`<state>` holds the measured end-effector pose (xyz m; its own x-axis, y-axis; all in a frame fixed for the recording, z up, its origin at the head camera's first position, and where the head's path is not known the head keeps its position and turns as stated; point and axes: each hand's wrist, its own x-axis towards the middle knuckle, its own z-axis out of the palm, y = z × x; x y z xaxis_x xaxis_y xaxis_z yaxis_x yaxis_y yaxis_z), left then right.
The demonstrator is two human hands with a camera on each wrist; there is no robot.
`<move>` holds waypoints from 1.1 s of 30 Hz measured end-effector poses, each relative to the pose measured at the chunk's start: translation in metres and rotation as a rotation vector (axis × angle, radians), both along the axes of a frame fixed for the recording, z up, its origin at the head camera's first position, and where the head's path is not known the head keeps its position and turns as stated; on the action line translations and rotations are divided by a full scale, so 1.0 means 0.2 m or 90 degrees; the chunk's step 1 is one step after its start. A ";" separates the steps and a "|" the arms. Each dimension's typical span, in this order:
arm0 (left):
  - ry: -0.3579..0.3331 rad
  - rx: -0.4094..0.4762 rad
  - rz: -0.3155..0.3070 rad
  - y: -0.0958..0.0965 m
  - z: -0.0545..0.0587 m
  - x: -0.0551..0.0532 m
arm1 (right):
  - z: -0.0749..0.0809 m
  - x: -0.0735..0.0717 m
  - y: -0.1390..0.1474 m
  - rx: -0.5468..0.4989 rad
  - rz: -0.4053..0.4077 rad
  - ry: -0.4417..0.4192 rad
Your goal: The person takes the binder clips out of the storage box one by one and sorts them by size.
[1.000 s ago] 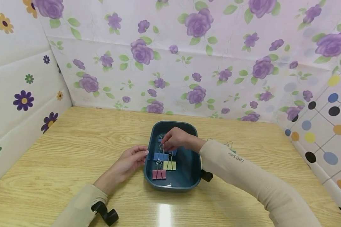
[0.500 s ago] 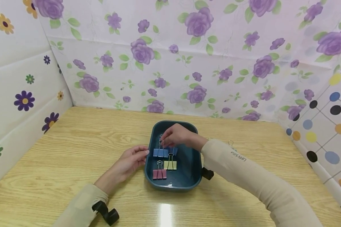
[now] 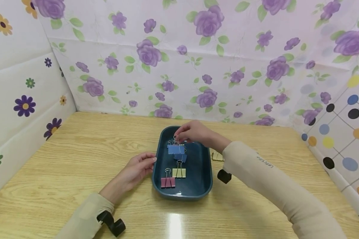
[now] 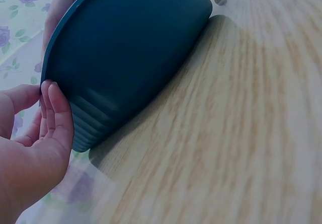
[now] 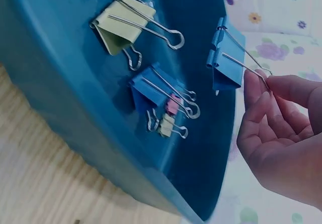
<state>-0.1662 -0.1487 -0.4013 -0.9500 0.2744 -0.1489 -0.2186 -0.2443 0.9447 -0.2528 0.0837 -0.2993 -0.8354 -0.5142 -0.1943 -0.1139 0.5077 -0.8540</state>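
My right hand [image 3: 195, 132] pinches a blue binder clip [image 3: 176, 150] by its wire handle, over the far half of a dark teal plastic bin [image 3: 194, 186]. In the right wrist view this clip [image 5: 229, 58] hangs from thumb and fingertips above the inside of the bin. My left hand [image 4: 37, 148] holds the bin's left rim between thumb and fingers. Inside lie a second blue clip [image 5: 151, 90], a yellow clip [image 3: 179, 173], a pink clip [image 3: 168, 182] and small pink [image 5: 173, 104] and pale yellow [image 5: 166, 125] clips.
A yellow binder clip [image 3: 217, 156] lies on the wooden table [image 3: 131, 136] just right of the bin, partly behind the right sleeve [image 3: 257, 169]. Flowered sheets [image 3: 179, 83] wall the table at the back and left, a dotted one [image 3: 341, 142] at right.
My right hand has lifted the large blue clip from beside the pink clip and carried it toward the bin's far end. The left hand stays at the rim.
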 end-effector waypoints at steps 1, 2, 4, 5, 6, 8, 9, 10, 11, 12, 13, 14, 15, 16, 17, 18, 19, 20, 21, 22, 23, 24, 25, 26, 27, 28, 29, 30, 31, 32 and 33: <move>-0.001 0.000 0.001 0.00 0.00 0.00 | 0.01 0.00 0.01 -0.006 -0.002 0.001; -0.001 -0.001 0.001 0.00 0.00 0.00 | 0.01 0.00 0.02 -0.013 -0.006 0.000; -0.003 -0.002 0.001 0.00 0.00 0.00 | 0.02 -0.01 0.05 -0.022 -0.014 0.000; -0.003 -0.001 0.002 0.00 0.00 0.00 | 0.03 -0.01 0.06 -0.023 -0.018 -0.001; -0.003 -0.001 0.002 0.00 0.00 0.00 | 0.03 -0.01 0.08 -0.024 -0.025 -0.003; -0.003 -0.003 0.001 0.00 0.00 0.00 | 0.04 -0.01 0.10 -0.025 -0.036 -0.006; -0.003 -0.004 0.001 0.00 0.00 0.00 | 0.04 -0.02 0.11 -0.024 -0.042 -0.006; -0.003 -0.005 0.001 0.00 0.00 0.00 | 0.04 -0.02 0.13 -0.022 -0.046 -0.005; -0.004 -0.006 0.000 0.00 0.01 0.00 | 0.04 -0.02 0.14 -0.018 -0.051 -0.003; -0.004 -0.007 0.001 0.00 0.01 0.00 | 0.04 -0.02 0.15 -0.017 -0.054 -0.002; -0.005 -0.007 0.001 0.00 0.01 0.00 | 0.04 -0.02 0.16 -0.015 -0.059 -0.001; -0.006 -0.007 0.001 0.00 0.01 0.00 | 0.04 -0.03 0.18 -0.010 -0.063 0.002; -0.007 -0.007 0.002 0.00 0.01 0.00 | 0.04 -0.03 0.19 -0.006 -0.068 0.004; -0.008 -0.008 0.003 0.01 0.01 0.00 | 0.04 -0.03 0.20 -0.002 -0.072 0.006; -0.009 -0.008 0.004 0.01 0.01 0.00 | 0.04 -0.03 0.22 -0.001 -0.076 0.008; -0.010 -0.010 0.005 0.01 0.01 0.00 | 0.04 -0.03 0.23 -0.002 -0.081 0.009; -0.009 -0.010 0.005 0.01 0.01 0.00 | 0.04 -0.03 0.24 -0.001 -0.083 0.011; -0.009 -0.011 0.005 0.01 0.01 0.00 | 0.04 -0.04 0.26 -0.002 -0.085 0.011; -0.008 -0.012 0.005 0.01 0.01 0.00 | 0.04 -0.04 0.27 -0.005 -0.087 0.010; -0.007 -0.012 0.004 0.01 0.01 0.00 | 0.04 -0.05 0.29 -0.007 -0.087 0.009; -0.006 -0.012 0.003 0.01 0.01 0.00 | 0.04 -0.05 0.30 -0.009 -0.086 0.007; -0.005 -0.012 0.002 0.01 0.01 0.00 | 0.03 -0.06 0.32 -0.011 -0.087 0.005; -0.003 -0.011 0.001 0.01 0.01 0.00 | 0.03 -0.07 0.33 -0.014 -0.089 0.002; -0.002 -0.010 0.000 0.01 0.01 0.00 | 0.03 -0.07 0.35 -0.017 -0.095 -0.001; -0.002 -0.009 -0.001 0.01 0.00 0.00 | 0.03 -0.08 0.37 -0.020 -0.100 -0.001; -0.002 -0.008 -0.002 0.01 0.00 0.00 | 0.02 -0.09 0.39 -0.021 -0.104 0.000; -0.001 -0.008 -0.002 0.01 0.00 0.00 | 0.02 -0.10 0.40 -0.024 -0.108 0.001; 0.000 -0.008 -0.002 0.01 0.00 0.00 | 0.02 -0.11 0.42 -0.027 -0.115 0.002; 0.000 -0.007 -0.002 0.01 0.00 0.00 | 0.01 -0.12 0.44 -0.028 -0.121 0.002; 0.001 -0.006 -0.003 0.01 0.00 0.00 | 0.01 -0.12 0.46 -0.028 -0.127 0.004; 0.001 -0.006 -0.003 0.01 0.00 0.00 | 0.01 -0.13 0.48 -0.029 -0.132 0.006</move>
<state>-0.1660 -0.1476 -0.4011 -0.9491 0.2768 -0.1503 -0.2184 -0.2346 0.9472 -0.2793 0.1806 -0.2972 -0.9262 -0.3384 -0.1664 -0.0190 0.4826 -0.8756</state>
